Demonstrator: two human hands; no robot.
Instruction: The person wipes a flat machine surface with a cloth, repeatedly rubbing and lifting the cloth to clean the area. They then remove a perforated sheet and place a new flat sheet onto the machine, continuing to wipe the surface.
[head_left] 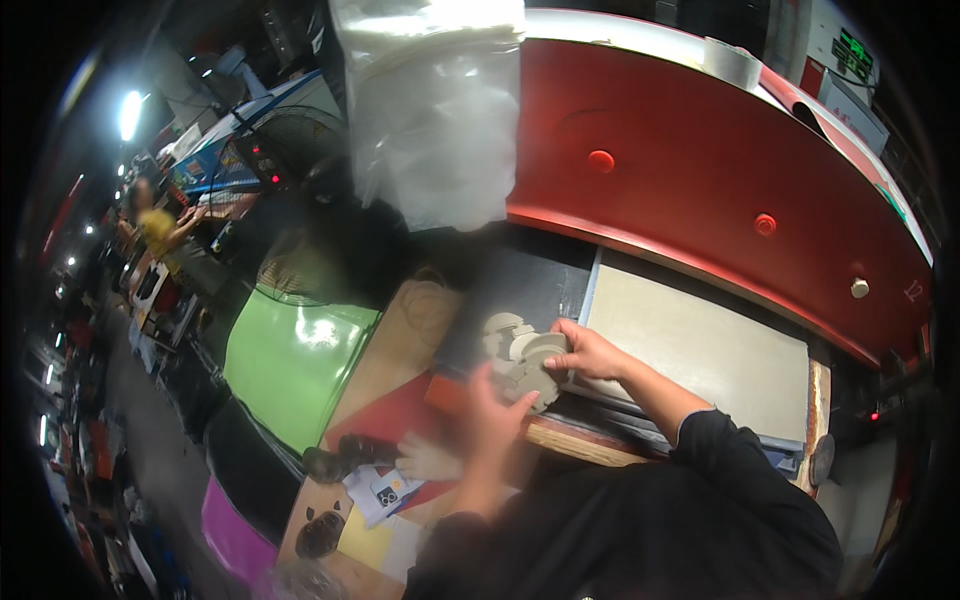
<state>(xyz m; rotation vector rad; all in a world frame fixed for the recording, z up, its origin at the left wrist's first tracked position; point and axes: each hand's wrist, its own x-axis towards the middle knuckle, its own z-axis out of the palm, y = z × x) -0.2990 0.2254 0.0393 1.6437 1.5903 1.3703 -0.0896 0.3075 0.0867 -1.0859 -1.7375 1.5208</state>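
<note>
Thin grey-beige flat pieces with curved, notched edges (pixel 541 377) are gathered at the near edge of a dark board (pixel 520 290). My right hand (pixel 592 354) pinches them at their right side, thumb on top. Close to their left edge is my left hand (pixel 490 408), blurred, with thumb and fingers apart; whether it touches them I cannot tell. A few similar pale pieces (pixel 503 326) lie just beyond, on the dark board. To the right lies a large pale beige sheet (pixel 700 340).
A red machine front (pixel 700 150) with buttons rises behind the board. Clear plastic bags (pixel 435 110) hang at the top. Glossy green sheets (pixel 295 360) lie left, a purple sheet (pixel 235 530) lower. A glove (pixel 428 460) rests near my left forearm. A person (pixel 160 230) is farther off.
</note>
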